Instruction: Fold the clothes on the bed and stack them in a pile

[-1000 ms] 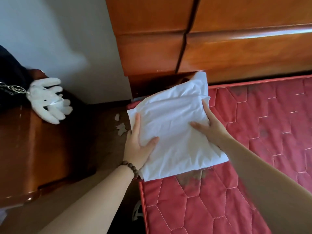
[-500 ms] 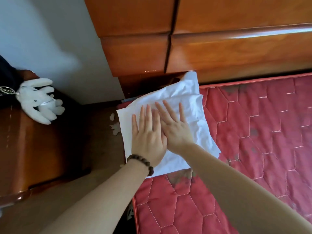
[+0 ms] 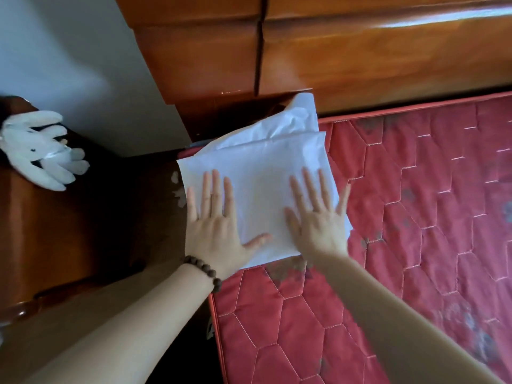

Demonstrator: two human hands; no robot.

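Note:
A folded white garment (image 3: 257,173) lies on the top left corner of the red quilted mattress (image 3: 415,217), on top of another white piece (image 3: 300,117) whose far corner sticks out toward the headboard. My left hand (image 3: 214,223), with a bead bracelet on its wrist, presses flat on the garment's left side, fingers straight and spread. On the right side my right hand (image 3: 315,217) lies flat too, its fingers spread across the cloth and reaching the right edge.
A wooden headboard (image 3: 360,51) runs along the far edge of the mattress. To the left stands a wooden nightstand (image 3: 41,231) with a white plush toy (image 3: 41,151) on it. Dark floor with small white scraps (image 3: 177,187) lies between nightstand and bed.
My hands, side by side at the garment's middle half a second ago, have slid apart to its left and right sides. One second ago they held its edges.

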